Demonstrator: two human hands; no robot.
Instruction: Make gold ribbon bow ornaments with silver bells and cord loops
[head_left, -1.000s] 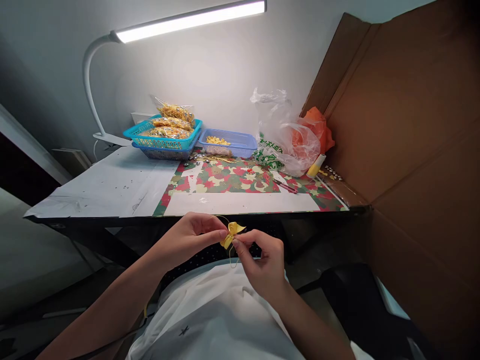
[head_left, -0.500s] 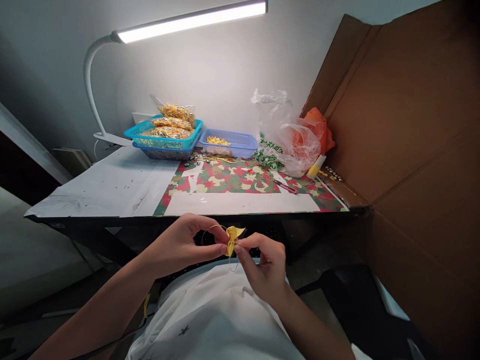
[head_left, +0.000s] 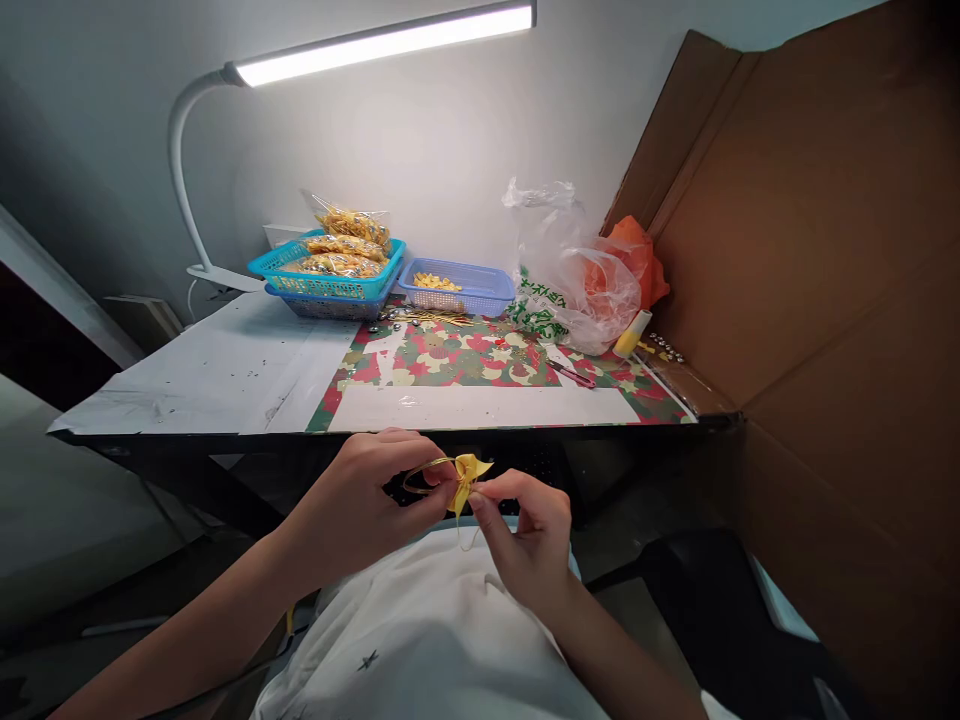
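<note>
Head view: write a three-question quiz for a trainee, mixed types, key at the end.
1. What do the left hand and right hand both grip?
a) the orange bag
b) the yellow ribbon
c) the pink-handled tool

2. True or false: the teal basket is stacked on a darker blue basket.

3. Fill in: the lamp above the table is switched ____.

Key: 1 b; 2 true; 3 on
</note>
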